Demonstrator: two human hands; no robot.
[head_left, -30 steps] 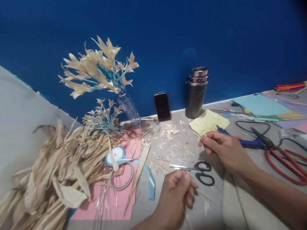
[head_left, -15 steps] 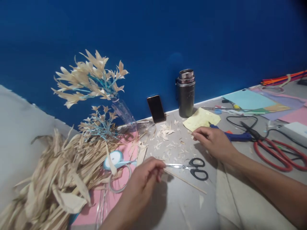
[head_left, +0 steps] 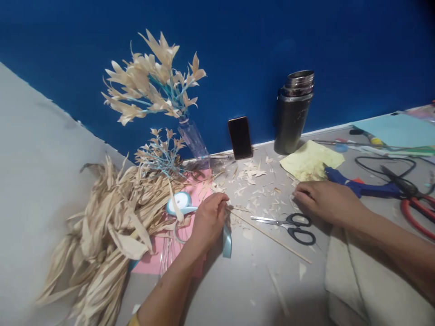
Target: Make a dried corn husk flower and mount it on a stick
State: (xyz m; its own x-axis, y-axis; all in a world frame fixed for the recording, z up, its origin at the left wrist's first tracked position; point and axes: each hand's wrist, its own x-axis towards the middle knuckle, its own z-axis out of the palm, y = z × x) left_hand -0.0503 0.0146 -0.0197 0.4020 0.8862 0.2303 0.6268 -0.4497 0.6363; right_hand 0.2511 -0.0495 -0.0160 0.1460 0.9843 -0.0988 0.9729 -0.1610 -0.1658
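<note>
Item: my left hand, left of the black-handled scissors; fingers curled at the left end of a thin stick, hold on it uncertain.
Item: the stick, slanting along the scissors' near side.
Item: my right hand, just beyond the scissors' handles; fingers folded under, contents hidden.
Item: yellow paper, farther beyond the scissors.
Item: open room, widest on the table nearward of the scissors; far edge against the blue wall.
</note>
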